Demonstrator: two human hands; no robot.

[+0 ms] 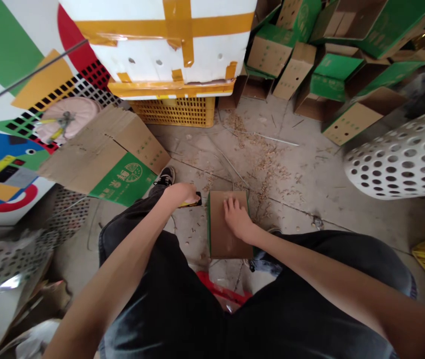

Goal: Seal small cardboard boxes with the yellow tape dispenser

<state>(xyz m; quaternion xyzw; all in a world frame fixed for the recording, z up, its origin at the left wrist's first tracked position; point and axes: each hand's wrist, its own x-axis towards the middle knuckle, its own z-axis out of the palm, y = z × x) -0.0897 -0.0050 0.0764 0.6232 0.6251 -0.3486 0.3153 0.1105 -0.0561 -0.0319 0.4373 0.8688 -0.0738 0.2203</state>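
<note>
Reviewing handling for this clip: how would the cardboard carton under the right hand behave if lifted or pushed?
The cardboard carton under the right hand is probably light, like the open cartons nearby. Its flat faces suggest sliding, not rolling. Its walls look fairly stiff but could dent.

view: head camera | faces: forward and down | range: close above left hand (pixel 177 194), right hand (pixel 237 217)

concrete floor (pixel 295 209) | under right fingers (pixel 230 205): cardboard box (pixel 225 234) | ahead: brown bits (pixel 261 159), yellow crate (pixel 175 112) | left: open carton (pixel 122 159)
</note>
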